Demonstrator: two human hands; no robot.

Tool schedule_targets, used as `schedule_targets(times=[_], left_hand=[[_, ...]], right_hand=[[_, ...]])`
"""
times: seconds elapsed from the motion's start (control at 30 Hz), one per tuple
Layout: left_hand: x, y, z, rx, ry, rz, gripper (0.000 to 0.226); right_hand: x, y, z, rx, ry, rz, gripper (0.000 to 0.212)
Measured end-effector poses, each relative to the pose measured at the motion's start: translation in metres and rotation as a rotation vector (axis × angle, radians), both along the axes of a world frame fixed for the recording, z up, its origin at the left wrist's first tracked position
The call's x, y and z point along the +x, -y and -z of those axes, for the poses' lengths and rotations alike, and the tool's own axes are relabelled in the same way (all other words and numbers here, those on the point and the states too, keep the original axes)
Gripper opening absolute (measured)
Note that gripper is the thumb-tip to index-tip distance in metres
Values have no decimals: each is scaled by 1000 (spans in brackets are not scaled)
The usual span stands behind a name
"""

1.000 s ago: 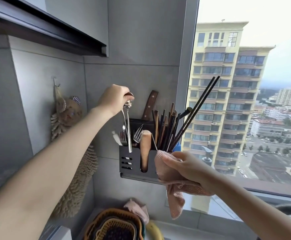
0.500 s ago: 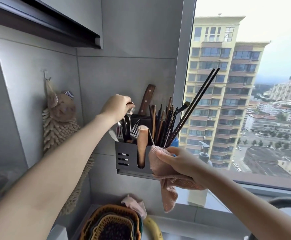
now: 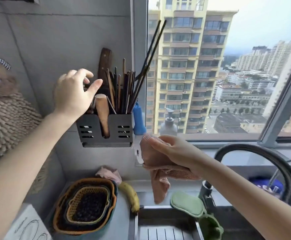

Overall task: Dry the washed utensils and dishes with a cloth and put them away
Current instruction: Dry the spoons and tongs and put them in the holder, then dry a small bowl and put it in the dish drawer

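Our left hand (image 3: pixel 73 94) hovers spread and empty at ten o'clock of the utensil caddy (image 3: pixel 119 122), while our right hand (image 3: pixel 176 151) clutches the pink cloth (image 3: pixel 158 183) at its four o'clock.

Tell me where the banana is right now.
In the head view, the banana lies low and centre on the counter, between the stacked baskets on its left and the sink corner, left of the hanging pink cloth.
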State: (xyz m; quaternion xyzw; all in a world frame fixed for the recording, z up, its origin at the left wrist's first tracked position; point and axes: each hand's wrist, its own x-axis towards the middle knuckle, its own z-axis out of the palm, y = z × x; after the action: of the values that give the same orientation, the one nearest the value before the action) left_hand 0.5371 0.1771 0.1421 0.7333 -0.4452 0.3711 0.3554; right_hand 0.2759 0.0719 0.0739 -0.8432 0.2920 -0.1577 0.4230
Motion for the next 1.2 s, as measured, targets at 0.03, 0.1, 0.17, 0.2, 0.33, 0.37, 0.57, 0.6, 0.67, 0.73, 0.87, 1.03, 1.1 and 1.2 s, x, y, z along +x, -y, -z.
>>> schedule_targets(times=[0.03,0.1,0.17,0.2,0.33,0.37,0.57,0.6,0.67,0.73,0.87,1.03,1.1,1.2], left_hand=[[-24,-2,10,-42,15,57,37],[-77,-6,35,-43,42,171,32],[-120,-6,57,33,82,273,30],[-140,0,69,91,94,331,31],[-201,32,108,307,32,470,34],[-222,41,121,331,0,506,33],[-373,83,199,514,-105,717,40],[-401,90,213,560,-140,752,41],[-460,106,239,655,-243,814,40],[-517,128,259,738,-439,813,37],[-597,196,280,844,-898,691,42],[-662,279,291,877,-1118,595,42],[-673,303,292,942,-979,533,39],[-678,330,292,1099,-740,444,19]], right_hand=[[-15,1,7,2,-8,11,37],[-47,0,22,1,-29,27,35],[-80,-1,37,51,-55,32,38],[-103,0,47,76,-77,48,37],[-191,3,92,112,-188,105,44],[-220,4,104,132,-203,137,45],[-395,18,159,213,-287,395,44],[-422,20,165,200,-306,440,45],[-474,28,176,193,-350,519,39],[-520,38,183,201,-366,573,29],[-577,59,185,187,-372,637,51],[-618,85,185,200,-337,741,50],[-625,96,185,197,-327,768,55],[-632,109,187,188,-310,804,50]])
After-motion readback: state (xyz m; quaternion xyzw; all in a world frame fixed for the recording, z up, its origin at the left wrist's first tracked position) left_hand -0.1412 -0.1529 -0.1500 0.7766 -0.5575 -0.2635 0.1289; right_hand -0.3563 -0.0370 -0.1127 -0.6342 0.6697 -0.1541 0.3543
